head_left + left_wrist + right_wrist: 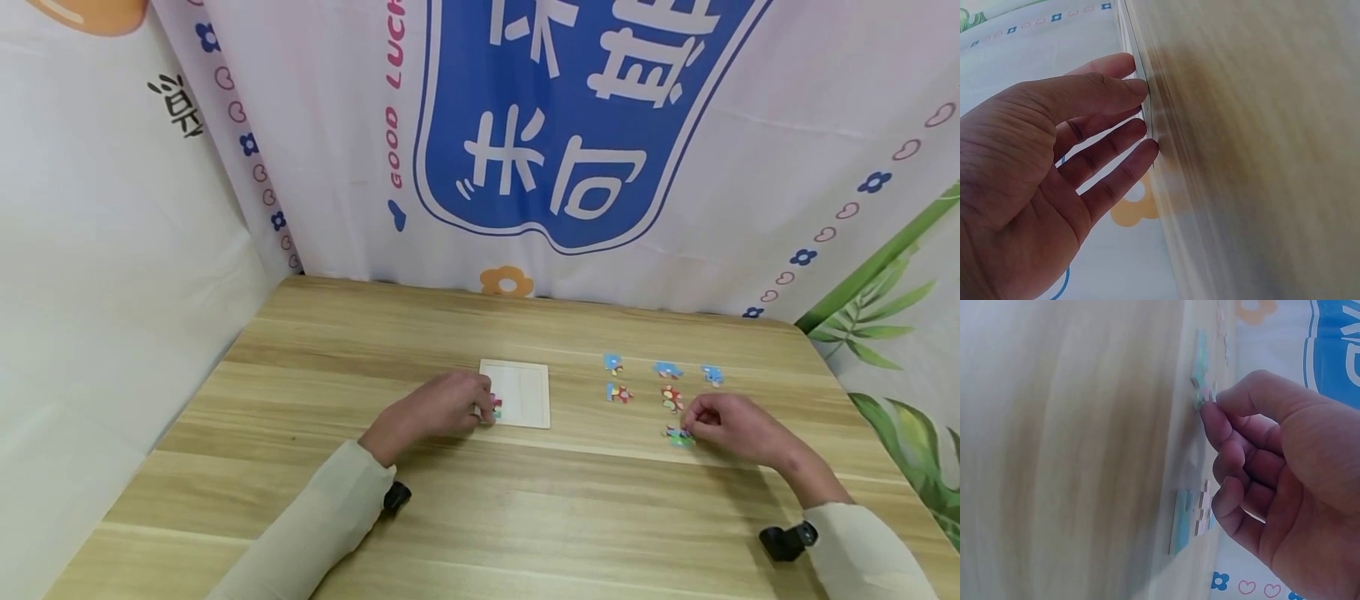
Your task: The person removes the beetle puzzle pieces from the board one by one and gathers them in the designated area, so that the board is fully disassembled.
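Note:
A shallow white square puzzle tray (525, 396) lies on the wooden table, with a colourful jigsaw piece (497, 406) in its near left corner. My left hand (453, 402) is over the tray's left edge, its fingertips touching down there with the fingers only slightly bent, as the left wrist view shows. To the right, my right hand (731, 423) pinches the edge of a green and purple jigsaw piece (679, 437) between thumb and forefinger, the piece lying at the table surface. Its other fingers (1230, 497) are curled. Another piece (1180, 522) lies below them in the right wrist view.
Loose jigsaw pieces lie between the tray and the right hand: blue ones (666, 369) in the far row, red ones (671, 398) nearer. A printed curtain (337, 167) hangs along the table's (465, 517) back edge. Black wrist cameras (787, 542) are on both sleeves.

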Available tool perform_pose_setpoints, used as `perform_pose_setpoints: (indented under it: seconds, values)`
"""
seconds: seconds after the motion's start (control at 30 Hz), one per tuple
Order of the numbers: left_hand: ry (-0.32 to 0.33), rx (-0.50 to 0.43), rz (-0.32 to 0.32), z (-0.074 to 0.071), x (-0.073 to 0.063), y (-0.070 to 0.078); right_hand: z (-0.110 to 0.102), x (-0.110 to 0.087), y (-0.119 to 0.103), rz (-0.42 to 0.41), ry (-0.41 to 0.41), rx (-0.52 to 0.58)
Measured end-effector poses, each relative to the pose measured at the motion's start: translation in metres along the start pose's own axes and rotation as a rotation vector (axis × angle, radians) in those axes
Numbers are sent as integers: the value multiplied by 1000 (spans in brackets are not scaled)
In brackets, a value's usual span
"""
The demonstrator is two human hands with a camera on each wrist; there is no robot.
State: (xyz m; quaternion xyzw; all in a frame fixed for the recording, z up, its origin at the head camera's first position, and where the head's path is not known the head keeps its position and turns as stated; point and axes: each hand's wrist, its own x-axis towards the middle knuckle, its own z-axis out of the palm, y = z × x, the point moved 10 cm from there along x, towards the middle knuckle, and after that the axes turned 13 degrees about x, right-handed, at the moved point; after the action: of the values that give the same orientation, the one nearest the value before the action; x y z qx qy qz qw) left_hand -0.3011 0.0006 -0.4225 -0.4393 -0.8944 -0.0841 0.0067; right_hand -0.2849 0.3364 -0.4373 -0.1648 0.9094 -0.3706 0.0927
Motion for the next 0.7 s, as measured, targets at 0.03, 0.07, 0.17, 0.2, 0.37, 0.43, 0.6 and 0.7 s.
perform_pose_setpoints:
  seconds: [0.03, 0.07, 0.17, 0.2, 0.37, 0.43, 0.6, 0.7]
  values:
    - [-1, -2, -2, 0, 0, 0, 0, 0, 0, 0, 3, -4]
    - [0, -4, -1, 0, 0, 0, 0, 0, -1, -4, 7, -8]
    - [4, -6, 3, 0, 0, 1, -1, 1, -5, -1, 27, -11]
    - [2, -6, 0, 0, 0, 0, -1, 1, -7, -4, 29, -8]
    - [-11, -5, -11, 3, -1, 0, 9, 6, -21, -15, 33, 40]
    - [-15, -8, -18, 4, -2, -1, 16, 10, -30, -35, 28, 57]
    - [-19, -12, -27, 4, -1, -1, 34, 21, -53, -99, 6, 108]
    - [-29, -27, -35, 4, -2, -3, 47, 31, -65, -124, -18, 142]
